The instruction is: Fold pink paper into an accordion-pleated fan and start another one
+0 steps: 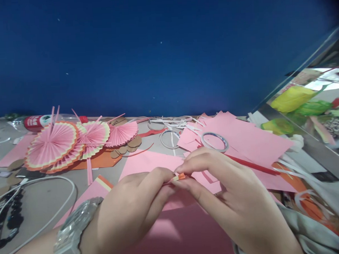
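My left hand (133, 207), with a silvery watch (71, 232) on its wrist, and my right hand (231, 199) meet in the middle, both pinching a small folded strip of pink, orange and pale-yellow paper (180, 176) between fingertips. Under the hands lie sheets of pink paper (148, 163). Several finished pleated paper fans (51, 145) in pink with yellow and orange rims lie at the left, sticks pointing up.
Tape rings (214, 141) and white paper scraps (172, 123) lie on pink sheets (251, 138) at the back. A red stick (252, 166) lies right of my hand. A white cable (49, 207), black beads (13, 220) and a bottle (40, 121) sit left. A blue wall (155, 49) stands behind.
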`<state>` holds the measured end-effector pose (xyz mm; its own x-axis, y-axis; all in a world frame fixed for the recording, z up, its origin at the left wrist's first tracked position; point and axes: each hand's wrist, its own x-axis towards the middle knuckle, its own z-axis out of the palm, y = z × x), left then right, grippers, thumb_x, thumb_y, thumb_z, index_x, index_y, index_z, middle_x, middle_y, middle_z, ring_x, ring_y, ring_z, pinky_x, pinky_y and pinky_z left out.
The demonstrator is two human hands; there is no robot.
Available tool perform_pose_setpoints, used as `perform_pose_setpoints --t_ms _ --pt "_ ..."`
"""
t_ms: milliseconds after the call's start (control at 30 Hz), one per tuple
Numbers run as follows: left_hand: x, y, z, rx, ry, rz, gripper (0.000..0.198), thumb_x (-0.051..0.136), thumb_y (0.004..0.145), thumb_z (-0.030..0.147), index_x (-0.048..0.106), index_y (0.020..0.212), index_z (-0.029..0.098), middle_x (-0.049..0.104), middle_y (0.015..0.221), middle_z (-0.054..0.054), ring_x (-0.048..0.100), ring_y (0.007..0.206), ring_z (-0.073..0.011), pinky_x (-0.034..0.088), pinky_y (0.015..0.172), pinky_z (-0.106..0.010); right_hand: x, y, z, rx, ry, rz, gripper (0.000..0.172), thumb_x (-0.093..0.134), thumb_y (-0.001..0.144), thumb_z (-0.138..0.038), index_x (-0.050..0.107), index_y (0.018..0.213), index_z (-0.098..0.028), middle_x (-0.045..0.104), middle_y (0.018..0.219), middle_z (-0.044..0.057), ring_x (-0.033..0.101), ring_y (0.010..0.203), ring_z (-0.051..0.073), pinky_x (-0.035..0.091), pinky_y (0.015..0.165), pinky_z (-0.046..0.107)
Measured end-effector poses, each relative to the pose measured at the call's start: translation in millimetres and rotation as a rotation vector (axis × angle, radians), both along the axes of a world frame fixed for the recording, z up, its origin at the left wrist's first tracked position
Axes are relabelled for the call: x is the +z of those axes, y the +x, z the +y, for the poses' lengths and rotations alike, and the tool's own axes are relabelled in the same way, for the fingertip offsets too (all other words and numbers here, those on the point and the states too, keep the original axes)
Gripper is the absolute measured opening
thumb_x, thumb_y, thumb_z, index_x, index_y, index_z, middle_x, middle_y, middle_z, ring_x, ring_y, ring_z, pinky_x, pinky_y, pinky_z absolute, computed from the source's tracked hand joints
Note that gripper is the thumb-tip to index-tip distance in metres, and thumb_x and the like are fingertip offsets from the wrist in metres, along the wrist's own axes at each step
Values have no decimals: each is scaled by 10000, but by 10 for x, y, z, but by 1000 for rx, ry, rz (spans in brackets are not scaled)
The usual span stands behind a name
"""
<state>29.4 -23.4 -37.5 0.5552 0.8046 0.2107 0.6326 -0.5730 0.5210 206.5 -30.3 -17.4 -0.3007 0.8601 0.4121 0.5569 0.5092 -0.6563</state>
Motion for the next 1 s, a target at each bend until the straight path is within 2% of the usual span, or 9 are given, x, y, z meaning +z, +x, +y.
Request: perform_pose_setpoints --t_ms 267,467,633,733,867,1000 --pt "28 17 2 22 -176 17 141 368 922 212 498 880 242 645 711 76 601 594 -107 383 519 -197 6 -14 -19 -8 -123 74 108 566 833 -144 532 809 -244 584 762 -84 549 734 51 429 660 163" --pt "19 16 -19 -33 -205 -63 112 400 916 197 490 865 241 627 711 92 579 583 -77 382 521 -165 -40 -20 -44 -21 -190 102 100 538 849 -182 492 795 -252 545 753 -86 536 727 58 426 632 187" --pt "9 -4 10 -83 -253 -172 102 440 916 206 502 841 240 595 679 103 539 563 -42 378 533 -126 -21 -22 -51 -25 -167 98 136 549 826 -143 478 758 -237 537 724 -84 533 685 54 423 604 181" --pt "-21 -25 68 -156 -263 -239 115 441 910 175 514 838 226 600 699 86 547 590 -38 399 559 -112 18 -32 -75 -12 -126 93 144 586 799 -129 502 731 -224 543 671 -83 518 610 48 407 545 171" --pt "-67 -53 105 -243 -193 -267 93 471 881 132 523 871 208 640 768 59 592 665 -53 429 607 -117 51 -45 -131 -8 -31 97 120 609 769 -132 533 704 -199 553 641 -56 530 598 69 418 554 193" --pt "-76 -67 86 -267 -130 -254 116 463 878 108 535 867 199 651 761 50 594 657 -54 426 611 -125 55 -45 -151 -10 -19 98 108 611 773 -170 543 691 -190 575 654 -37 552 627 86 431 580 206"
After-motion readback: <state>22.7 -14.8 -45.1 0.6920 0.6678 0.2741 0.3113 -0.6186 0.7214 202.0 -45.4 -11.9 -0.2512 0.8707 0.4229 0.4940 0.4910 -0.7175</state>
